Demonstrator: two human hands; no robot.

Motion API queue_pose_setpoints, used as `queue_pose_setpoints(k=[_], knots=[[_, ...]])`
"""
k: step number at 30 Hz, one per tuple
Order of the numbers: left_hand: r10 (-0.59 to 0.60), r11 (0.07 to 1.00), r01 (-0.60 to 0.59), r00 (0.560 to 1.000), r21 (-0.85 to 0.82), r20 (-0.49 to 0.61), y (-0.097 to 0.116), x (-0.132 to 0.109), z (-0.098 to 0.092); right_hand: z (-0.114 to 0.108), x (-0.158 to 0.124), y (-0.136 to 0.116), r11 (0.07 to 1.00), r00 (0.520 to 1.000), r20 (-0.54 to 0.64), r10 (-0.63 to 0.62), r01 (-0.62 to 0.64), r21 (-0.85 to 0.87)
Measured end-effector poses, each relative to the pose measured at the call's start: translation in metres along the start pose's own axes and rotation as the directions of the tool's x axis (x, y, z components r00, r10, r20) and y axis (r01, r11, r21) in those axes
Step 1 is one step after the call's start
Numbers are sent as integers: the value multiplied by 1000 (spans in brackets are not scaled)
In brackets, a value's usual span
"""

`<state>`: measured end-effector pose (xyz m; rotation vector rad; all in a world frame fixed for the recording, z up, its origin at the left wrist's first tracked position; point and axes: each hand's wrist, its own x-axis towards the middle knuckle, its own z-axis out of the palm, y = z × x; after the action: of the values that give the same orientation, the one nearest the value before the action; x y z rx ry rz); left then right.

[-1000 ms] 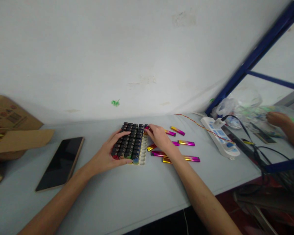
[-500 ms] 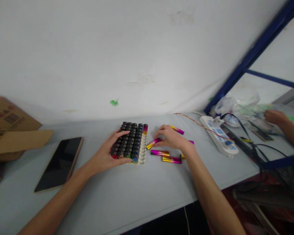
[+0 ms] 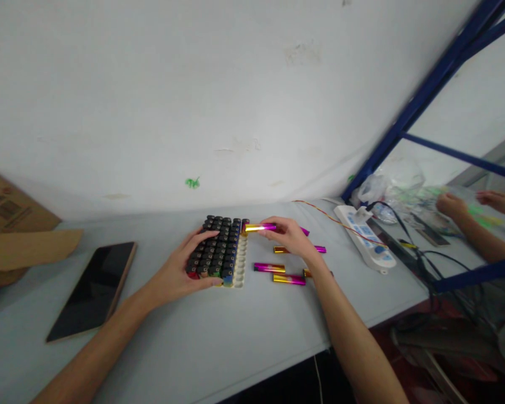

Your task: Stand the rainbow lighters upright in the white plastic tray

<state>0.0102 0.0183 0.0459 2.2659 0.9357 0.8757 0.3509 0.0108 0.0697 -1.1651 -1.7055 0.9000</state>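
Observation:
My left hand (image 3: 177,274) is closed around the left side of a packed block of black-capped tubes (image 3: 214,247), fingers over its top and thumb along its near edge. The tubes stand upright in a white tray (image 3: 239,275), whose right-hand column shows a row of bare round holes. Between the fingertips of my right hand (image 3: 289,233) is a shiny gold-and-purple tube (image 3: 258,228). It lies roughly level, its gold end at the far right corner of the block; whether it touches cannot be made out. Several similar loose tubes (image 3: 289,279) lie right of the tray.
A dark phone or tablet (image 3: 93,289) lies at left, near an open cardboard box (image 3: 29,249). A white power strip (image 3: 364,238) with cables is at right. Beyond the blue frame (image 3: 408,112), another person's hands (image 3: 452,206) are over plastic bags (image 3: 376,188).
My right hand has lifted a gold-and-purple tube from the table and brought it left to the block's far corner. My left hand keeps its hold. The view has shifted slightly.

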Motion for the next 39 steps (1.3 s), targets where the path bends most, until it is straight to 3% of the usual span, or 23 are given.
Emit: queue_pose_setpoints(k=[8,12,16,20,24,28,30,33,36,39], knots=[[3,1000,-4,1000,-5,-27,2,0,1,12,1,2,944,970,-195,143,-75,322],[6,1000,-6,1000,-1,-22,4,0,-2,21,3,3,865,946,-250,204,-54,499],[-11,1000,11,1000,-4,-6,5,-1,-3,23,1,-2,777,953,-178,246,-84,623],[-23,1000,23,1000,-4,13,5,-2,-3,22,-3,-11,747,964,-75,254,-147,648],[-22,1000,22,1000,-8,12,1,-3,-1,27,-2,-12,728,967,-63,247,-143,670],[1,1000,-1,1000,-2,-19,-3,-3,1,35,4,-3,815,939,-171,298,-158,557],[6,1000,-6,1000,1,-19,-3,-3,1,37,4,2,903,903,-313,295,-157,400],[-5,1000,5,1000,0,-4,0,-2,0,37,0,3,984,853,-492,174,-138,108],[-24,1000,24,1000,-8,10,3,-2,-1,36,-2,0,983,839,-536,97,-166,-81],[-35,999,35,999,-13,24,4,-2,-1,37,-2,-1,971,840,-534,95,-197,-137]])
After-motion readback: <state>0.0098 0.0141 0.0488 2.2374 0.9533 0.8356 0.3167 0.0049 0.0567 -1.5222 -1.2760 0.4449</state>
